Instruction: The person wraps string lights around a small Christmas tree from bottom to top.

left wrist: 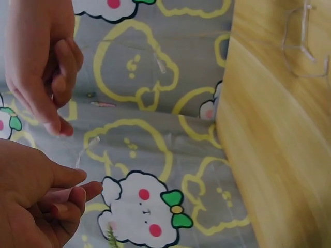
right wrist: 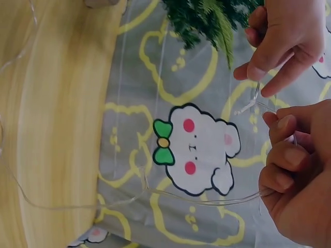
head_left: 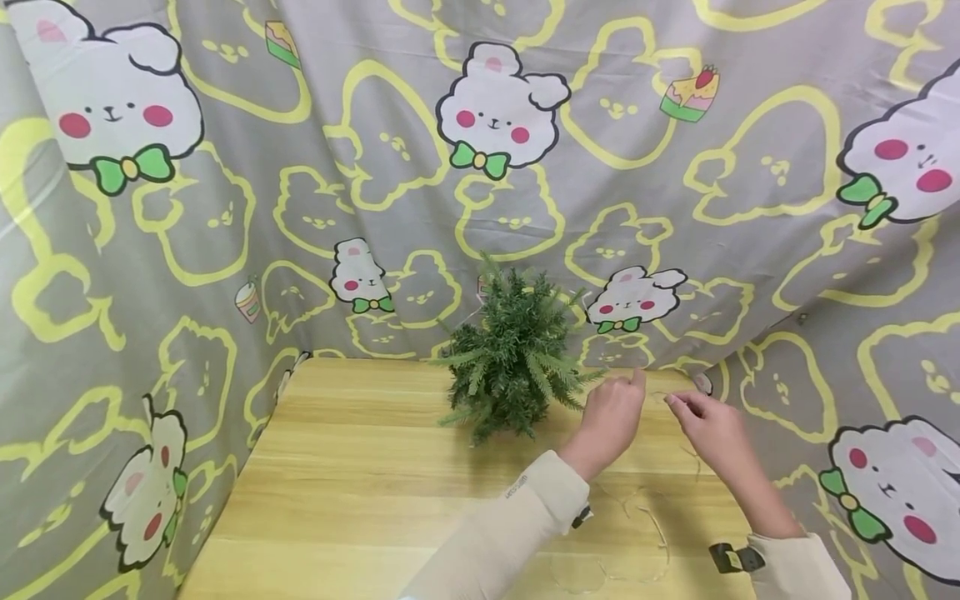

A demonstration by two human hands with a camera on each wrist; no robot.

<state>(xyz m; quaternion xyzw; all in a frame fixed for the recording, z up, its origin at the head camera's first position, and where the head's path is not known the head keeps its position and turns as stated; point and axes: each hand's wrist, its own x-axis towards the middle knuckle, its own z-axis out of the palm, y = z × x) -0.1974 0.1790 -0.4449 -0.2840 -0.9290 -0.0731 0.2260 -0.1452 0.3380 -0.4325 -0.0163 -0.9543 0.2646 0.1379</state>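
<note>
A thin clear string of fairy lights [right wrist: 57,207] runs up from the table to both hands. My left hand [head_left: 611,417], just right of a small artificial Christmas tree [head_left: 510,358], pinches the wire between thumb and fingertips. A small clear bulb [right wrist: 245,107] sticks out from the wire below that pinch in the right wrist view. Further right, my right hand [head_left: 712,433] holds the same string, with its fingers curled round the wire [right wrist: 227,202]. The two hands are close together but apart, above the table's right rear part. In the head view, the wire between them is barely visible.
Loops of the light string [head_left: 664,542] lie on the wooden table [head_left: 337,492] near its front right. A grey curtain [head_left: 405,225] with yellow outlines and white rabbits hangs behind and along both sides. A brown block-like piece [right wrist: 101,2] shows below the tree.
</note>
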